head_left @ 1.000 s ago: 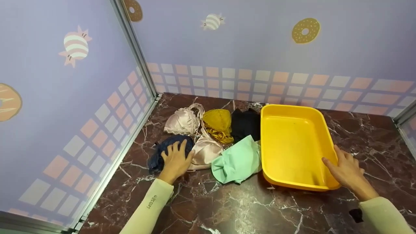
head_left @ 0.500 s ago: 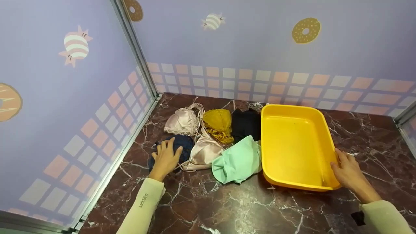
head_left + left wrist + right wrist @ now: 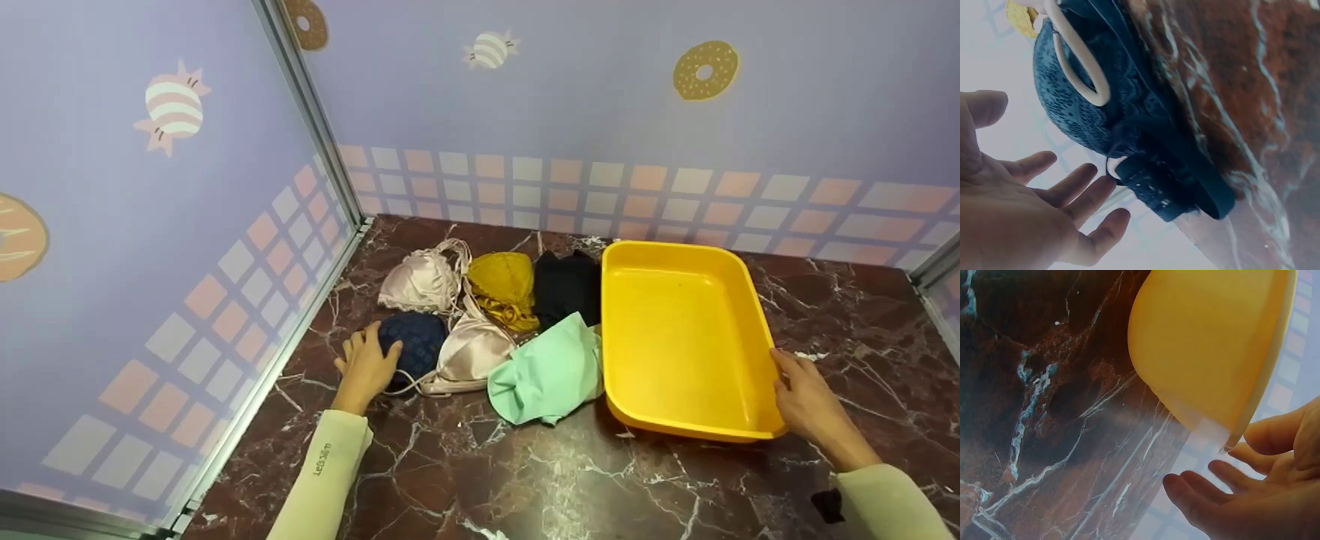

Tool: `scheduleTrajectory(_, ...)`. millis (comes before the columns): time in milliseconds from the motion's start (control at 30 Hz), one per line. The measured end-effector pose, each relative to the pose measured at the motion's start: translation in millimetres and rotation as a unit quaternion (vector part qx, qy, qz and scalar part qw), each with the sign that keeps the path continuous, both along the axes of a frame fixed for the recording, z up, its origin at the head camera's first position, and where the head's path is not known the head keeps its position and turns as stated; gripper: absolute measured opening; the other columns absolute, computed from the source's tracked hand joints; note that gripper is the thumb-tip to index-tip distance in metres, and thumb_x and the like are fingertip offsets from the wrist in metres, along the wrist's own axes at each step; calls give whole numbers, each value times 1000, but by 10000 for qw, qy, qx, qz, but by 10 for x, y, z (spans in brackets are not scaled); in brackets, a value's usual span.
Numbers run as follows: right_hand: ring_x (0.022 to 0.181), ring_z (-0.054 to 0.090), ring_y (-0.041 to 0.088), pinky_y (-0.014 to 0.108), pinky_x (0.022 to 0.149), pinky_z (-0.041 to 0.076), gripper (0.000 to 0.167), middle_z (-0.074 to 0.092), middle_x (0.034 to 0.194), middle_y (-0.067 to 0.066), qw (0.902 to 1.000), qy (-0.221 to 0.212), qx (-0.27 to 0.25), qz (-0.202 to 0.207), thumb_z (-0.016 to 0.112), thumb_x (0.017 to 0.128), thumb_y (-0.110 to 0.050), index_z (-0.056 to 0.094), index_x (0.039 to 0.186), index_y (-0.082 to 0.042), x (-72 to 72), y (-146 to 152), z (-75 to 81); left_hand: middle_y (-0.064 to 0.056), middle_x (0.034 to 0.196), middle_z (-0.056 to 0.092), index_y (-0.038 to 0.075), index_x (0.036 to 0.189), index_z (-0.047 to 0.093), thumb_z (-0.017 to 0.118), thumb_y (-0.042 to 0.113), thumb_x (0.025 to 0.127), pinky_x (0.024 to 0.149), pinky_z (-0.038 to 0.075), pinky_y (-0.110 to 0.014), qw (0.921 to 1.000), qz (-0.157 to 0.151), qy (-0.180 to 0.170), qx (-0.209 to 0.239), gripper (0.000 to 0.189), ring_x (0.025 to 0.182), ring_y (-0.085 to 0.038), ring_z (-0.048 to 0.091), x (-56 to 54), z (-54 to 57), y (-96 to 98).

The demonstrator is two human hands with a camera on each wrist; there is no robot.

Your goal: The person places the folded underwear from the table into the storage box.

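My left hand (image 3: 366,365) is at the left side of a navy lace bra (image 3: 415,343), its fingers loosely spread. In the left wrist view the fingertips come close to the hook band of the navy bra (image 3: 1081,93); whether they touch it I cannot tell. A loop of pale strap hangs over that bra. Beside it lies a pale pink satin bra (image 3: 474,349). On the right, my right hand (image 3: 814,401) is at the right rim of a yellow plastic basin (image 3: 679,337). Its fingers are relaxed in the right wrist view, thumb and forefinger nearest the rim (image 3: 1266,379).
Behind lie another pale pink bra (image 3: 420,279), a mustard bra (image 3: 501,279) and a black folded garment (image 3: 568,289). A mint green cloth (image 3: 551,371) sits against the basin's left side. Patterned panels (image 3: 570,97) border the brown marbled surface (image 3: 525,480).
My left hand has slid left off the top of the navy bra to its left side, and the bra looks more compact. My right thumb has drawn back from inside the basin to its rim.
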State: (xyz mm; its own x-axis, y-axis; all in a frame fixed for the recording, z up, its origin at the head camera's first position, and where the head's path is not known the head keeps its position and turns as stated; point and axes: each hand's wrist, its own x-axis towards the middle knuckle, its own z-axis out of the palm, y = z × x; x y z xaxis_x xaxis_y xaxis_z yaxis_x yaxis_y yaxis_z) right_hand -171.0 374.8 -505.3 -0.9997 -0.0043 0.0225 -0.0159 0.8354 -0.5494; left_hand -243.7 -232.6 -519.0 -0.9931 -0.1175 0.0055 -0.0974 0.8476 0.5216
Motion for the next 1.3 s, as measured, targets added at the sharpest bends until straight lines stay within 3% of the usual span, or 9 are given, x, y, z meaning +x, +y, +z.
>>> scheduleTrajectory(267, 116, 33, 57, 68, 91, 27, 48, 28, 131, 37, 9994, -338, -5, 46, 34, 97, -3, 25, 142, 13, 10, 36, 28, -27, 142, 29, 7, 146, 29, 52, 38, 95, 93, 16, -64, 9998, -36, -156, 133, 64, 131, -46, 19, -42, -64, -62)
scheduleTrajectory(633, 118, 31, 57, 68, 92, 26, 48, 25, 134, 37, 9992, -400, -66, 31, 33, 98, -4, 24, 142, 11, 5, 36, 20, -27, 144, 28, 7, 147, 27, 55, 40, 93, 94, 16, -65, 9991, -73, -409, 104, 70, 133, -45, 19, -89, -110, -102)
scheduleTrajectory(833, 117, 33, 55, 67, 93, 26, 47, 28, 133, 35, 9996, -269, -127, 12, 33, 97, -2, 26, 141, 12, 5, 30, 14, -27, 142, 34, 10, 149, 24, 55, 41, 93, 94, 15, -65, 9979, -55, -627, 148, 71, 130, -46, 25, -121, -123, -112)
scheduleTrajectory(1167, 115, 35, 54, 66, 92, 27, 46, 31, 129, 37, 9996, 81, -272, 78, 34, 96, 0, 29, 139, 14, 19, 44, -10, -29, 140, 37, 12, 149, 23, 59, 35, 92, 93, 20, -63, 9978, -84, -657, 100, 72, 126, -46, 33, -163, -102, -99)
scheduleTrajectory(1300, 115, 35, 53, 66, 92, 28, 47, 30, 131, 38, 9991, 18, -428, 55, 35, 98, -2, 27, 141, 13, 21, 58, -15, -29, 141, 36, 12, 149, 22, 60, 31, 92, 94, 18, -65, 9973, -74, -724, 129, 71, 127, -46, 34, -185, -108, -96)
